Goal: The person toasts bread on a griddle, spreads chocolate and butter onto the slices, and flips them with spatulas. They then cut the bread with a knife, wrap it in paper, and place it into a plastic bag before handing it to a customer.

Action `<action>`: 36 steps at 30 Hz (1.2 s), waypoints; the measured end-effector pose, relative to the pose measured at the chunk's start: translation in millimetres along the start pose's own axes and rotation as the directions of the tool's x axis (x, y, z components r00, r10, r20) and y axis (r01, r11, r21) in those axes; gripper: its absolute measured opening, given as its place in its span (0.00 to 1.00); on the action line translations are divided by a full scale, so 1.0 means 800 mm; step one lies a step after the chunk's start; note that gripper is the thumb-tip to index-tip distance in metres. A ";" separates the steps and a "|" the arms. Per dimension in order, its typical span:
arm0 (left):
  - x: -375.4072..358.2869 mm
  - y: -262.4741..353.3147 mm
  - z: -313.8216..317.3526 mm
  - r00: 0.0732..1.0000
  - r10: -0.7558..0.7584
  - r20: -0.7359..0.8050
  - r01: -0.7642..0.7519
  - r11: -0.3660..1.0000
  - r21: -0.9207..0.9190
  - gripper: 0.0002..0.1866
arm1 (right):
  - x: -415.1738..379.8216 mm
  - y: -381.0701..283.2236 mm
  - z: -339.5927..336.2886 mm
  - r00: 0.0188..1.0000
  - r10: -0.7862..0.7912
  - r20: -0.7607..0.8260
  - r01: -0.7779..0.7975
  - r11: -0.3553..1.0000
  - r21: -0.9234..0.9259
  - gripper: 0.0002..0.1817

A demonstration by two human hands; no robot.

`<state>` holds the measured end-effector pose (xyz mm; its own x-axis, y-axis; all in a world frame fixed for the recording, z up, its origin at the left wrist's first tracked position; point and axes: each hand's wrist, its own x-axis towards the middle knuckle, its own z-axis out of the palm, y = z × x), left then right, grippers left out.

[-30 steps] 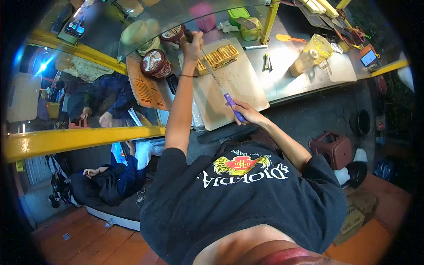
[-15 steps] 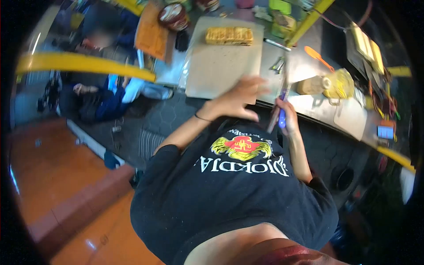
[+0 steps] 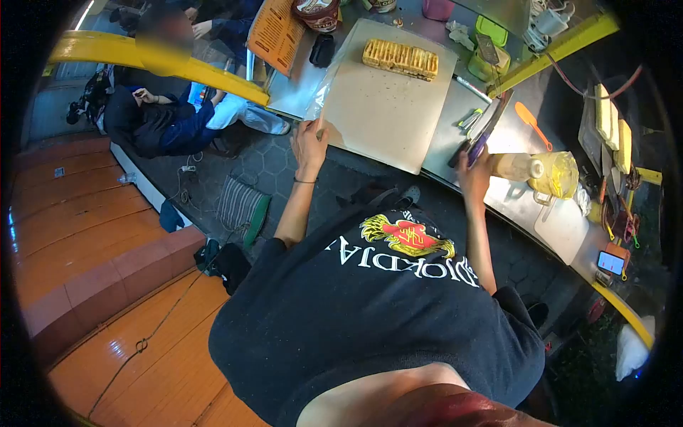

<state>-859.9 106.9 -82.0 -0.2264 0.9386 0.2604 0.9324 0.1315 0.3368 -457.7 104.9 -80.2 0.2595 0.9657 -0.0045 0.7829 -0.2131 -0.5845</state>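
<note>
My left hand (image 3: 309, 151) is at the near left corner of a pale board (image 3: 388, 114), its fingers closed on the edge of a clear plastic sheet (image 3: 319, 105). A block of grilled bread (image 3: 400, 60) with browned ridges rests at the board's far end. To the right of the board, my right hand (image 3: 474, 173) is closed around a long knife with a purple handle (image 3: 478, 146), low over the metal counter. Motion blurs that hand a little, and its fingertips are partly hidden.
Right of the knife are an orange spatula (image 3: 530, 121), a bottle (image 3: 516, 167) and a yellow-stained jug (image 3: 562, 174). Bread loaves (image 3: 612, 132) stand farther right. Markers (image 3: 469, 119) lie beside the board. A yellow post (image 3: 555, 53) crosses the counter. Another person (image 3: 167, 124) sits at left.
My left hand has moved left and forward from over my chest to the plastic at the board's corner. My right hand has brought the knife away from my body, over the counter.
</note>
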 end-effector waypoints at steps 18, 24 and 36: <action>0.033 0.021 0.008 0.780 0.572 0.256 -0.547 0.821 -0.167 0.31 | 0.032 -0.198 0.014 0.554 -0.713 0.430 0.764 0.641 0.076 0.08; 0.113 -0.029 0.003 0.852 0.499 0.159 -0.323 0.741 -0.589 0.28 | 0.054 -0.223 -0.031 0.402 -0.579 0.710 0.763 0.640 0.090 0.11; 0.295 0.017 0.081 0.906 0.232 0.355 -0.023 0.862 -0.506 0.28 | 0.163 -0.174 0.079 0.682 -0.670 0.292 0.728 0.588 -0.352 0.64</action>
<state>-882.4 350.7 -74.6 0.1117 0.9937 -0.0069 0.6661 -0.0697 0.7426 -568.5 269.5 -50.6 -0.5128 0.8450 0.1521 0.8484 0.5258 -0.0611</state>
